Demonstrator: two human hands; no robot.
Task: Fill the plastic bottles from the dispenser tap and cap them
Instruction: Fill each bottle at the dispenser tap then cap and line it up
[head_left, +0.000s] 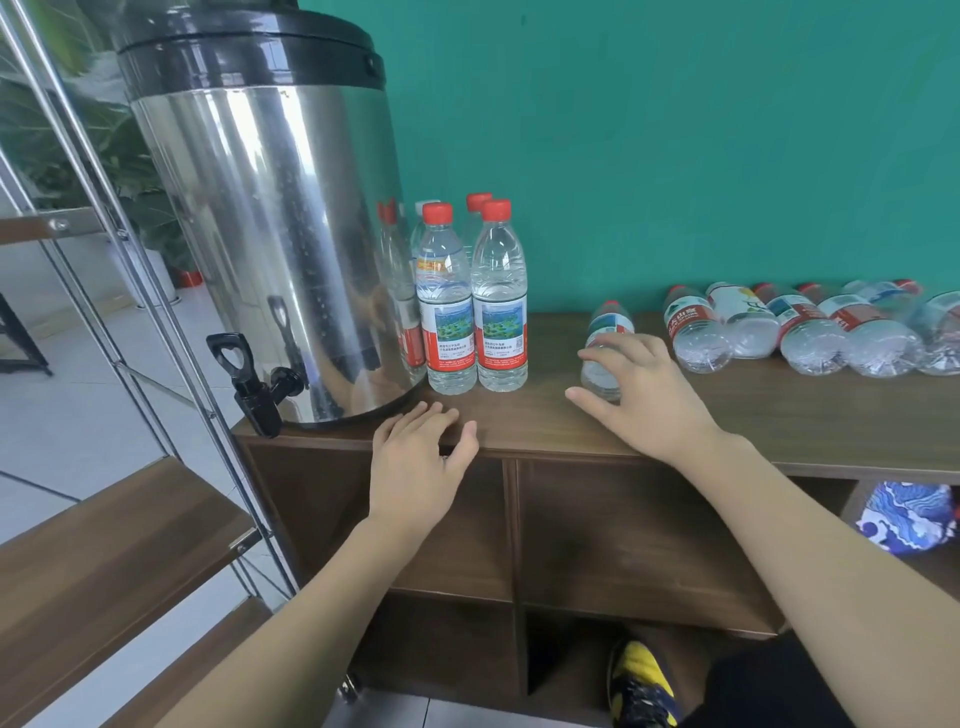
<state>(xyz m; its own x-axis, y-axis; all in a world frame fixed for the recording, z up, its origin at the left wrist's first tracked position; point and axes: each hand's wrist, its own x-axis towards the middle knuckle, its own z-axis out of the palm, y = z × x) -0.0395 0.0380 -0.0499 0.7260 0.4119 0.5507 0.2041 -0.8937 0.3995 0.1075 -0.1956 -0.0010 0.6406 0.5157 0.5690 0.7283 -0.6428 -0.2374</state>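
A steel dispenser with a black lid stands at the left end of the wooden worktop, its black tap jutting out past the worktop's left edge. Just to the right of the dispenser stand capped bottles, upright and close together, clear liquid showing inside and red caps on top; the two at the front touch side by side. Farther right of the dispenser, one lying bottle rests on its side, its base toward the viewer, and the right hand lies over its lower part, fingers curved around the body and the thumb stretched out along the worktop. Whether the grip has closed firmly cannot be told. Well to the right of the dispenser, against the teal wall, a row of empty bottles lies on its side, bases forward. The left hand rests flat at the worktop's front edge just below the dispenser, its fingers straight and holding nothing.
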